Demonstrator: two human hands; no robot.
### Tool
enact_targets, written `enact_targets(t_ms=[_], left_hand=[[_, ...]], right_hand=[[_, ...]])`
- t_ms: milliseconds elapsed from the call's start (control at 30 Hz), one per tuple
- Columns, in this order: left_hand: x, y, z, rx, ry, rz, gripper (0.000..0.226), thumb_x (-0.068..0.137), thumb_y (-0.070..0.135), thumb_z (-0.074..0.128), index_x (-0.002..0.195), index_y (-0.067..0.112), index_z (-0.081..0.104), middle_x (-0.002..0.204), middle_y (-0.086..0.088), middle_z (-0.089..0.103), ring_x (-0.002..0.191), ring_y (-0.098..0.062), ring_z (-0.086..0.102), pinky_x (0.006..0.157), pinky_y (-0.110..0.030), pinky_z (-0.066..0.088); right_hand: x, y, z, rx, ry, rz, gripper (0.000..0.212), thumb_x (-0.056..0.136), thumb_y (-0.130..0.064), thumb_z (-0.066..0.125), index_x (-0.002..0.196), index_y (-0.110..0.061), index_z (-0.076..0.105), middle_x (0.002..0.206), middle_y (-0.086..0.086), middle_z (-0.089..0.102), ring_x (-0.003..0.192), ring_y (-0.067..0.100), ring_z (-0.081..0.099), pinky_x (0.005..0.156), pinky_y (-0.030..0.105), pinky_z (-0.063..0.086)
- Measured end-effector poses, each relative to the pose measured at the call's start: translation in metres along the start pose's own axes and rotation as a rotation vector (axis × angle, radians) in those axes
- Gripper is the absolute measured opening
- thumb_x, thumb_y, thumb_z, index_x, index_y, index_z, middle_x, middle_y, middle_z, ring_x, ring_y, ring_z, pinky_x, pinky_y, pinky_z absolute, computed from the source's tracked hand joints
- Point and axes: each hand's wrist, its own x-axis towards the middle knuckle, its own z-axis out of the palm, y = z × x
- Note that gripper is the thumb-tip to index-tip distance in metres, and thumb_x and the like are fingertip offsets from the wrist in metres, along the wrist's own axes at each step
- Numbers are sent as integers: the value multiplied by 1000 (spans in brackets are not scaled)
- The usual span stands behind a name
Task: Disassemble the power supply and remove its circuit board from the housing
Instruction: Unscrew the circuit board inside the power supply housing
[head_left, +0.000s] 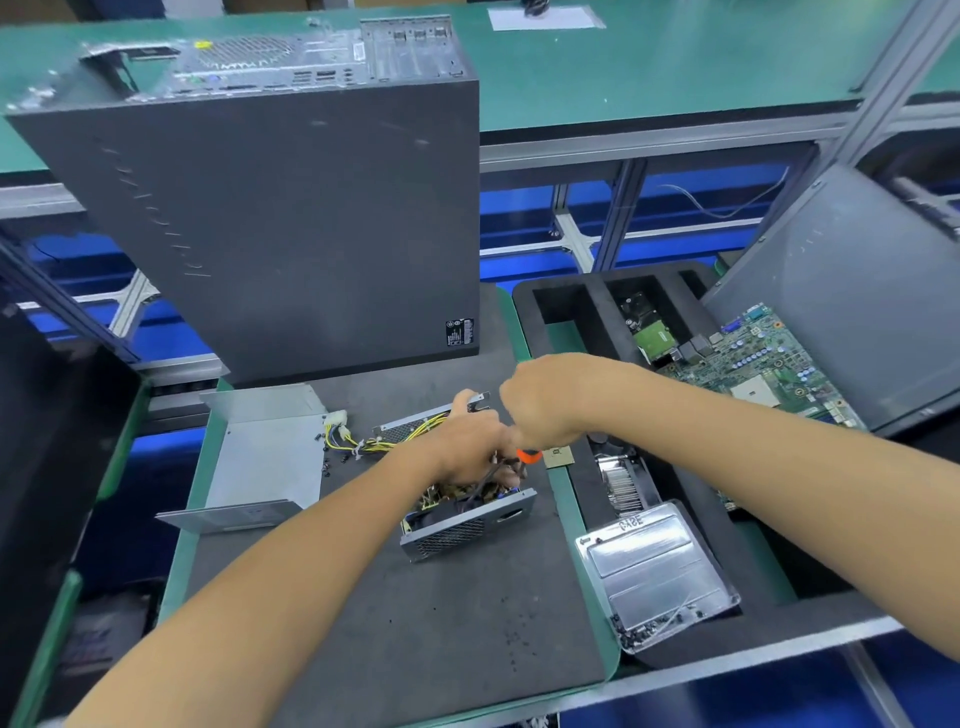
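The opened power supply housing (467, 530) lies on the dark mat, with its perforated metal wall toward me. Its circuit board (447, 493) and black wires show inside. My left hand (467, 441) reaches into the housing and grips parts in it; the fingertips are hidden. My right hand (545, 405) is fisted above, holding a screwdriver with an orange and black handle (530, 456) that points down into the housing. Yellow and black cables (363, 441) with a white connector trail out to the left. The removed metal cover (270, 462) lies at the left.
A grey computer case (270, 218) stands behind the mat. At the right, a black foam tray (571, 322) holds a motherboard (753, 364), a heatsink (623, 483) and a clear plastic box (654, 571) with screws. A grey side panel (857, 291) leans there. Loose screws (332, 457) lie near the cover.
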Motion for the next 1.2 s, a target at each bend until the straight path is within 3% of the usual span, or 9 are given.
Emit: enact_targets(t_ms=[200,367,500,567,733,867,933,1100,1200], left_hand=[[2,-5,5,-234,-34,3,22,84,40,68,99,25,71,103,17,68,110,-3,49,110,-52,23],[1,-7,12,-229,-32,-22,20,86,41,65,96,25,69,92,21,61,87,10,38,107,-46,29],[-2,-4,10,-117,49,24,23,86,46,62,96,26,70,103,13,65,112,-10,45,110,-44,18],[-4,-3,8,-102,66,15,26,87,47,61,96,24,69,97,12,67,112,-12,46,107,-41,15],[-4,-2,8,47,82,22,27,88,52,55,97,30,67,103,13,63,114,-15,41,111,-50,2],[-3,2,8,-99,87,-10,20,87,35,65,92,16,60,91,-2,66,87,-15,47,99,-39,36],[-4,2,9,-205,-19,-70,16,89,28,65,97,14,65,98,-1,67,92,-18,57,91,-36,46],[-3,5,1,-87,-182,24,19,93,18,55,104,3,60,113,-15,58,106,-29,52,93,-39,44],[0,10,-3,71,-186,17,17,91,14,52,97,-1,56,98,-18,54,94,-31,49,80,-38,42]], right_hand=[[5,-3,-4,-158,45,-165,40,92,-26,53,66,-23,24,72,3,41,62,21,47,54,32,41],[0,-6,5,-278,132,-268,26,79,-9,61,88,-18,39,85,6,54,61,22,43,51,32,37],[-5,-3,-1,14,169,-193,31,83,-45,61,70,-25,41,79,-1,56,61,15,45,56,31,39],[-5,-1,-7,182,117,-33,49,91,-61,44,67,-19,47,71,2,53,60,16,48,60,34,43],[-5,-2,-7,130,67,22,40,99,-36,42,66,-14,42,65,3,46,64,26,52,51,30,35],[-8,-6,-7,-92,80,-180,5,93,-18,51,95,-14,52,85,4,52,64,18,46,52,29,31],[-7,-6,-4,-101,86,-260,16,86,-7,54,93,-18,44,92,2,42,64,14,39,51,28,26],[-14,5,-1,151,87,-367,23,72,7,52,76,-14,59,83,-6,34,83,24,49,56,31,36],[-17,9,4,305,84,-280,18,79,-2,56,91,-16,54,94,-1,42,79,22,50,53,27,33]])
